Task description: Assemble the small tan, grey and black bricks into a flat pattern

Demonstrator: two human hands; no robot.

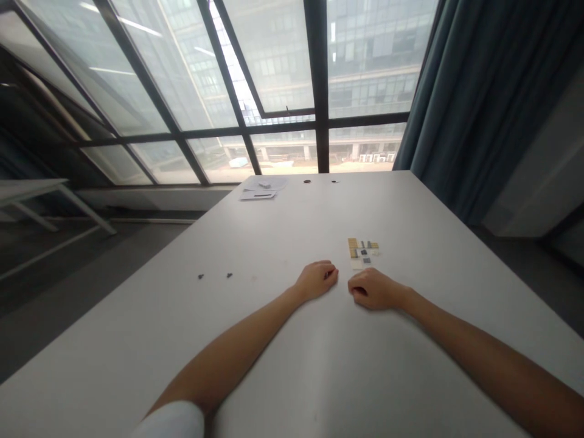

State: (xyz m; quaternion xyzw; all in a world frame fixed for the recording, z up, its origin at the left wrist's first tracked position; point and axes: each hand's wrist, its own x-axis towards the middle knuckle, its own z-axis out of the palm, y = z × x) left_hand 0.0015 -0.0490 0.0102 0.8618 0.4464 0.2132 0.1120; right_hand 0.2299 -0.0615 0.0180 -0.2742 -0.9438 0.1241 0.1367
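Observation:
My left hand rests on the white table with its fingers curled into a loose fist. A small dark gap shows between its thumb and fingers, and I see no object there. Just to its right lies my right hand, also curled into a loose fist, its hollow shaded and no object visible in it. The two hands are apart. Right behind my right hand sits a cluster of small yellow, grey, dark and pale pieces, too small to name exactly. A pale flat piece is at its near edge.
Two small dark pieces, one farther left than the other, lie on the left of the table. Papers and two small dark round spots are at the far end. Windows rise behind; a blue curtain hangs at right.

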